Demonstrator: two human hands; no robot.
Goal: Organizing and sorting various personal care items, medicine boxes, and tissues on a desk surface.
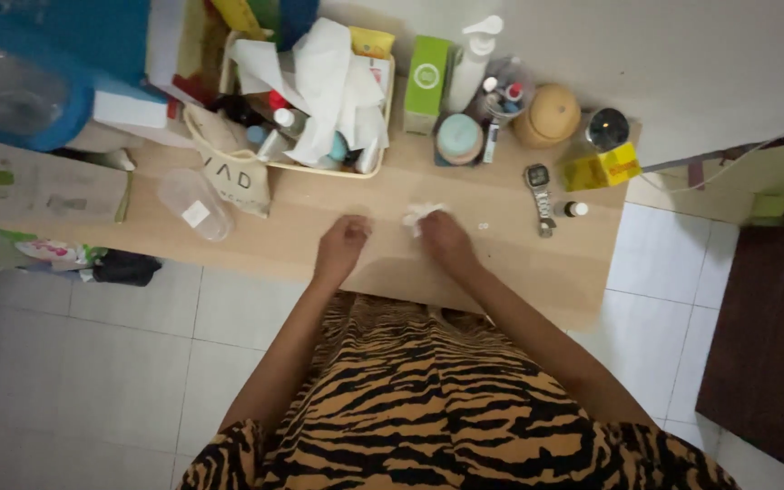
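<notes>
The right hand (444, 238) pinches a crumpled white tissue (420, 215) on the pale wooden table (519, 259); the left hand (342, 243), at nine o'clock of it, rests curled, holding nothing.

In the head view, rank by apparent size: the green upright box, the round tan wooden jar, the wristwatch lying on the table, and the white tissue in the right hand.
1. Green upright box
2. Round tan wooden jar
3. Wristwatch and white tissue: look alike, unranked; the right hand hides part of the tissue.
</notes>
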